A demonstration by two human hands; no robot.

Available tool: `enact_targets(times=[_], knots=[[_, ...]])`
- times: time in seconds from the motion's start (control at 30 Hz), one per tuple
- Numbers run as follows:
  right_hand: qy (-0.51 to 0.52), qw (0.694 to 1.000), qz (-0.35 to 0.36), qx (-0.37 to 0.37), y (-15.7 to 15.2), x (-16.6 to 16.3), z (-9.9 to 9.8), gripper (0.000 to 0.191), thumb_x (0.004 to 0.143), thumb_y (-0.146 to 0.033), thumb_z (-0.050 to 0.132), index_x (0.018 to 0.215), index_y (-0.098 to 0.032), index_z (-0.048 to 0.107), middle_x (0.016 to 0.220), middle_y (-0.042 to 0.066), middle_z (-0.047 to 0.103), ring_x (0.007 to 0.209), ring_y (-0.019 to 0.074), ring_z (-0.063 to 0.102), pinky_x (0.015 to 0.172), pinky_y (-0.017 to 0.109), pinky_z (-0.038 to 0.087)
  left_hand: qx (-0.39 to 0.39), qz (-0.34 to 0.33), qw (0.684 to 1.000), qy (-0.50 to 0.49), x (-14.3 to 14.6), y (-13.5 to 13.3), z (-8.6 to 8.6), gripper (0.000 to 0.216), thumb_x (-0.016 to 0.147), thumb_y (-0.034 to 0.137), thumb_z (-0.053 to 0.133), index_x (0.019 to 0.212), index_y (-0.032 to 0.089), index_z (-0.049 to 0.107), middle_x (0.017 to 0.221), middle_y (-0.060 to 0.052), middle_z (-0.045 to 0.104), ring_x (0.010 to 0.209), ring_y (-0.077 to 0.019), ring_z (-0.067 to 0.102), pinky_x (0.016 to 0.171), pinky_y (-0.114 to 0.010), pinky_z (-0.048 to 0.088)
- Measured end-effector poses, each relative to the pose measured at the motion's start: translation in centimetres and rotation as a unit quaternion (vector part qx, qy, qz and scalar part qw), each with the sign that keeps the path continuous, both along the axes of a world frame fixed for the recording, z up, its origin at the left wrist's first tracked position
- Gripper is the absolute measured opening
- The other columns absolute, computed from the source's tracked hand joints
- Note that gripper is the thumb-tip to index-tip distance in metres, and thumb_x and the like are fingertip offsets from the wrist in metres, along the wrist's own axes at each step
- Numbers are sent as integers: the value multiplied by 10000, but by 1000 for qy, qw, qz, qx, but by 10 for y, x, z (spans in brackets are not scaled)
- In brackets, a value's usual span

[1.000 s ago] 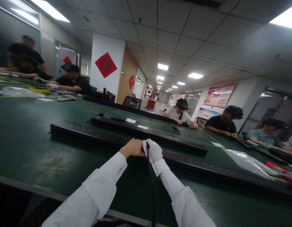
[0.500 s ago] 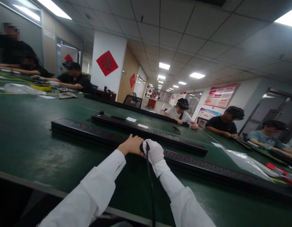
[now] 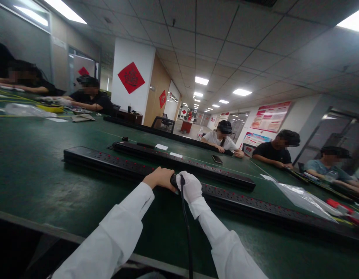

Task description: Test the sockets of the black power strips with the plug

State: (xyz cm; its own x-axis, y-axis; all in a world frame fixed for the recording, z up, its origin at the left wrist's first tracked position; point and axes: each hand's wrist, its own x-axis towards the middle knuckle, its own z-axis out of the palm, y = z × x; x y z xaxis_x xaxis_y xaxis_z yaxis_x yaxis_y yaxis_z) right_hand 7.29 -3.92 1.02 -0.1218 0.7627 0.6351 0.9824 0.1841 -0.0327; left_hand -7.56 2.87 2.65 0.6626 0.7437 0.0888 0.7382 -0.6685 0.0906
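Observation:
A long black power strip (image 3: 100, 158), lined with sockets and red dots, lies across the green table. My bare left hand (image 3: 161, 178) is wrapped over its middle, thumb on the near side. Close beside it, my right hand (image 3: 191, 187) in a white glove is closed on a black plug (image 3: 182, 179) at the strip's socket face. Whether the plug's pins sit in a socket is hidden by my hands. From the plug a black cable (image 3: 187, 232) runs down toward me past the table edge. Just behind lies a second black power strip (image 3: 226, 174), roughly parallel.
Beyond the strips are small white papers (image 3: 176, 155), a phone (image 3: 217, 159) and another long black bar (image 3: 144, 128). Clear plastic bags (image 3: 304, 199) lie at right. Several people wearing headsets sit around the table, one person (image 3: 223, 137) straight across.
My left hand has shifted slightly left, and its fingers lie closer together. My right hand stays at the same spot with the plug. At far left, a standing person has leaned lower.

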Motion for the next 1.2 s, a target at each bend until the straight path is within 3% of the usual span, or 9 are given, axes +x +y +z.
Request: enact_targets(times=[1.2], knots=[[8, 1000, -18, -13, -2, -3, 3, 274, 854, -407, 388, 854, -230, 596, 753, 16, 613, 684, 120, 532, 607, 214, 329, -13, -10, 1000, 4, -1, 1, 0, 745, 418, 656, 645, 998, 218, 483, 1107, -101, 567, 1017, -308, 512, 851, -429, 344]])
